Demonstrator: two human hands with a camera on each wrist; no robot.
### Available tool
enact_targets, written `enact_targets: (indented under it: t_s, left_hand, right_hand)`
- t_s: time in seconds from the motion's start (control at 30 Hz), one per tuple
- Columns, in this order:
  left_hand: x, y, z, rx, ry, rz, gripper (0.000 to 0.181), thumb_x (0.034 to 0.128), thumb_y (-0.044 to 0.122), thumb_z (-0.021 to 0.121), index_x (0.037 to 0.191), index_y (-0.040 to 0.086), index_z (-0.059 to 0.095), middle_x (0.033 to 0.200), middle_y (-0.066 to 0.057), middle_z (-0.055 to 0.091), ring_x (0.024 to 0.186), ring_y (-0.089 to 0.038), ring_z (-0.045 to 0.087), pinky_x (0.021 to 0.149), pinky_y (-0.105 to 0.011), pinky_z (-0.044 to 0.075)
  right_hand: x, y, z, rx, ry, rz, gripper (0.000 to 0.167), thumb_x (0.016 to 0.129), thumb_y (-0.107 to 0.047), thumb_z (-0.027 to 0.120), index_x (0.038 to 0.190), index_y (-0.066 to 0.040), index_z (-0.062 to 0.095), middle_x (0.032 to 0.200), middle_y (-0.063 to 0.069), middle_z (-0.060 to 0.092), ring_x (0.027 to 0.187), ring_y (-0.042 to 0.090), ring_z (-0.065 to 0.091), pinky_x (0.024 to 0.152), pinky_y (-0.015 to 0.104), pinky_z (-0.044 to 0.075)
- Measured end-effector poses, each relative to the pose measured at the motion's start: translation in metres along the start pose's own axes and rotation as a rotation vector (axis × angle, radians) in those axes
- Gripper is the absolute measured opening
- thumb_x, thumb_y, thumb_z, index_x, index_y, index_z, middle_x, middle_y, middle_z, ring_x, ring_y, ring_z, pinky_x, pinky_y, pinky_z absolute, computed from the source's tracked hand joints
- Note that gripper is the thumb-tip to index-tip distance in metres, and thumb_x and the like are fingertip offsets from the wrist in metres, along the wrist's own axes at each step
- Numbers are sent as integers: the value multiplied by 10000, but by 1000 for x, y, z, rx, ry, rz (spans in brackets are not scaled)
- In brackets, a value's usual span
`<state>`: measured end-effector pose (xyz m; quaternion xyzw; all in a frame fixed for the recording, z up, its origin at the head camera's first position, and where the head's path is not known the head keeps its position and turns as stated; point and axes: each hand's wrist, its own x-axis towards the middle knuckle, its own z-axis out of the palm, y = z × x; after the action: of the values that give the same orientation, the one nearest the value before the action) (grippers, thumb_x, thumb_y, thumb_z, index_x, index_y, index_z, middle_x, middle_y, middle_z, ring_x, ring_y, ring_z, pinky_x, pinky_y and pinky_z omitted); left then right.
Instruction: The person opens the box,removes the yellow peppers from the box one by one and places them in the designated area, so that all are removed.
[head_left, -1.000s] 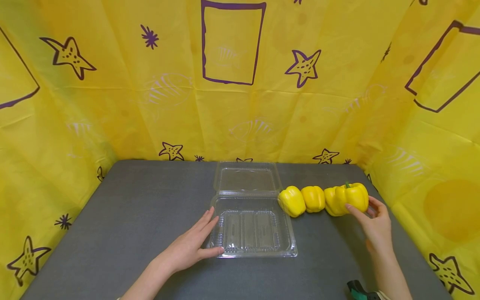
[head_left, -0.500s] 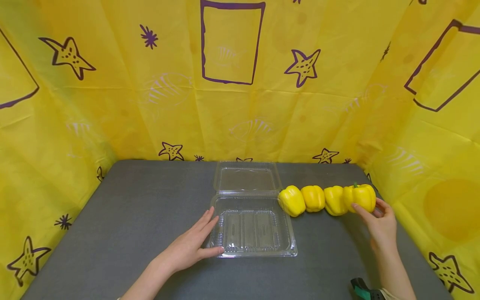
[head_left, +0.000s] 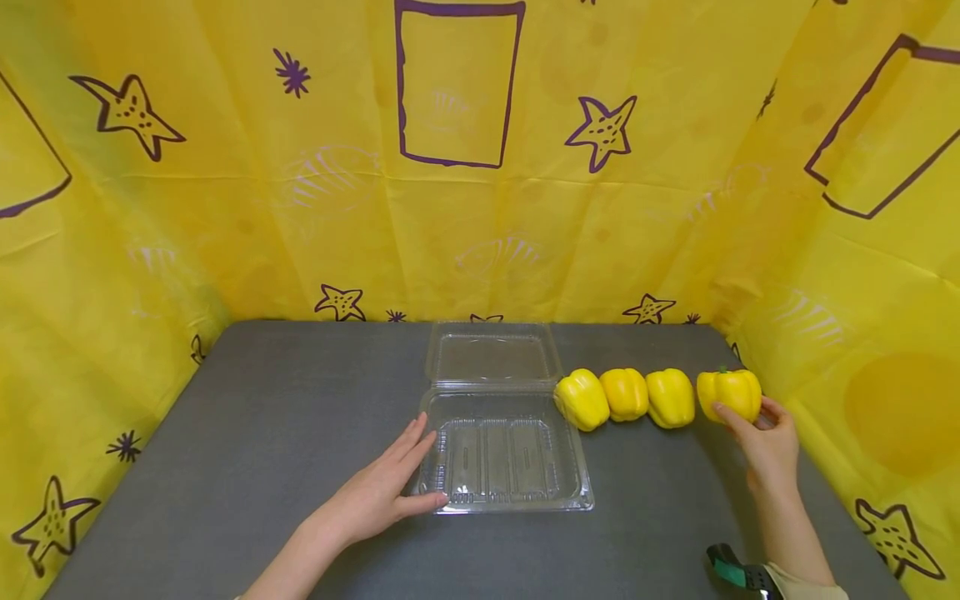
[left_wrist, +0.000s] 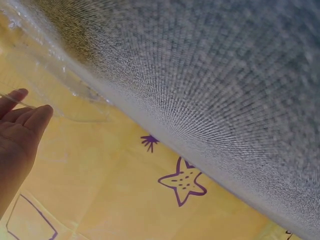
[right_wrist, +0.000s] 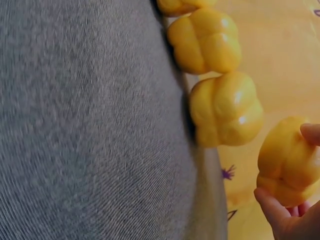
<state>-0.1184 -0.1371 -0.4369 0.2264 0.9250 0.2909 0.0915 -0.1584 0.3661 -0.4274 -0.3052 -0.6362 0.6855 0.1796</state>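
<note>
A yellow bell pepper with a green stem is gripped between the thumb and fingers of my right hand. In the right wrist view this held pepper appears raised off the table. To its left, three more yellow bell peppers stand in a row: the nearest pepper, the middle pepper and the far-left pepper, which is against the container's right edge. My left hand rests with extended fingers at the left rim of a clear plastic clamshell container, its lid laid back.
The grey tabletop extends around the container. Yellow patterned cloth hangs along the back and both sides. A black and green strap is on the right wrist.
My right hand has moved rightward with its pepper, so a gap now separates it from the row. The left hand and container have stayed in place.
</note>
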Motion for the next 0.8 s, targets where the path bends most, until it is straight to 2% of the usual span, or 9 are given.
enact_targets:
  t_s: [0.13, 0.27, 0.53, 0.7, 0.8]
  left_hand:
    - [0, -1, 0, -3, -8, -9, 931, 848, 593, 655, 1530, 65, 304, 1630, -67, 77, 1476, -265, 123, 1087, -546, 304]
    - [0, -2, 1, -3, -11, -12, 935, 847, 597, 654, 1531, 68, 302, 1632, -61, 72, 1476, -266, 124, 1088, -547, 303]
    - [0, 0, 0, 0, -11, -14, 932, 846, 575, 670, 1530, 60, 301, 1631, -69, 76, 1476, -275, 121, 1094, -550, 290]
    - [1, -1, 0, -1, -17, -18, 942, 843, 585, 667, 1533, 62, 295, 1632, -68, 70, 1477, -281, 115, 1097, -557, 282]
    - [1, -1, 0, -5, -17, -19, 945, 843, 592, 663, 1534, 65, 292, 1632, -65, 68, 1477, -282, 115, 1093, -566, 283]
  right_hand:
    - [5, 3, -2, -10, 11, 10, 573, 776, -82, 818, 1145, -241, 410, 1101, -21, 414, 857, 37, 512, 595, 125, 512]
    - [10, 6, -4, -42, 17, 20, 602, 777, -116, 824, 1200, -215, 408, 1100, -32, 407, 867, 43, 500, 606, 125, 514]
    - [20, 13, -9, -178, -7, 13, 838, 783, -202, 830, 1420, -24, 315, 1095, 9, 409, 790, 36, 503, 608, 134, 516]
    - [26, 17, -10, -249, -14, 23, 958, 783, -253, 832, 1485, 12, 235, 1133, 22, 389, 758, 27, 503, 616, 142, 521]
    - [28, 18, -10, -283, -10, 18, 971, 780, -280, 833, 1485, 14, 232, 1154, 33, 386, 743, 29, 500, 602, 140, 517]
